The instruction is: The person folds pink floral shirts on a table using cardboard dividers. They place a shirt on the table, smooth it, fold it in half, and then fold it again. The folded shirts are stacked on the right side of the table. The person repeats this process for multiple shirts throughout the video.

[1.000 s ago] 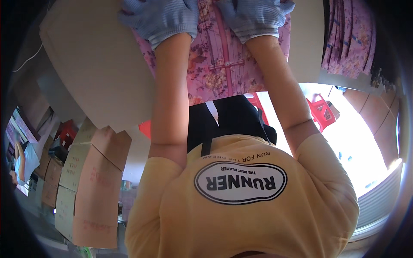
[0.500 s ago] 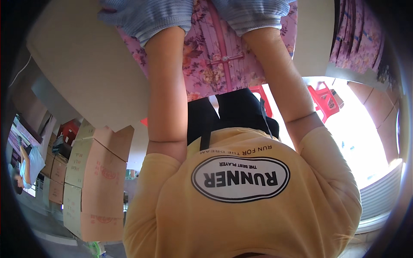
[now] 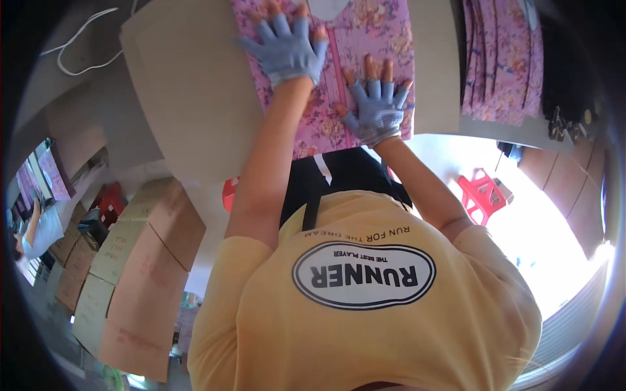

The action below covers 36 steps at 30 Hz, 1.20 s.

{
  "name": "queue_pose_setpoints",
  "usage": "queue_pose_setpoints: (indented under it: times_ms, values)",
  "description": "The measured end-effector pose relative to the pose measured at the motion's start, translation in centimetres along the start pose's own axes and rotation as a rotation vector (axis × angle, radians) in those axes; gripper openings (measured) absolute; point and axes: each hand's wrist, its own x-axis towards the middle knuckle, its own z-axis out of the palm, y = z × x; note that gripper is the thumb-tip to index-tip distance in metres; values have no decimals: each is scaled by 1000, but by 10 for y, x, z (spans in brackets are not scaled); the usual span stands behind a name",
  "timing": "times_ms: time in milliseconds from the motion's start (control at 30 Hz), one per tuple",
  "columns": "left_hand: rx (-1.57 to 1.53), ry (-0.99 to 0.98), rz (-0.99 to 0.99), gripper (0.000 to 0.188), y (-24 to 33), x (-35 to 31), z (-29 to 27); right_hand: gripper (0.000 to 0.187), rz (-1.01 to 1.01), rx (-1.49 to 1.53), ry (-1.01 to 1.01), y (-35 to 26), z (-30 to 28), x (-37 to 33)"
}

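A folded pink cloth item (image 3: 319, 127) with a flower print lies flat on the beige table top (image 3: 189, 91), a darker pink strip running along its middle. On its left half my left hand (image 3: 290, 55), in a blue fingerless glove, rests with fingers spread. My right hand (image 3: 378, 107), gloved alike, lies lower on the right half, fingers apart and palm down. Neither hand grips anything. A pale rounded patch (image 3: 328, 9) shows between them at the far end of the cloth, cut off by the picture's upper edge.
To the right is a stack of similar folded pink cloth items (image 3: 502, 62), with small metal pieces (image 3: 574, 127) beside it. A white cord (image 3: 81, 36) curls at far left. Red stools (image 3: 481, 197) and cardboard boxes (image 3: 143, 280) stand below. Another person (image 3: 47, 228) works at left.
Both hands have come nearer and into full view, fingers now spread on the cloth. The cloth sits differently in the picture, and the view has shifted. The crossed pink strips no longer show.
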Motion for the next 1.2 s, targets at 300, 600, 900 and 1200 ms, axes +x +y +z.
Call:
queue_pose_setpoints:
  times_ms: [300, 600, 900, 1200]
  values:
    - [-341, -129, 131, 57, 17, -102, -6, 80, -28, -109, -178, 4, -15, 4]
    - [-352, -138, 67, 58, 28, -91, -14, 78, -83, -240, -396, 3, -57, 25]
    - [-373, -143, 89, 63, 27, -92, -12, 63, -308, -180, -24, 41, -31, 22]
    - [-324, -198, 91, 71, 25, -91, -18, 61, -321, -164, 23, 44, -25, 23]
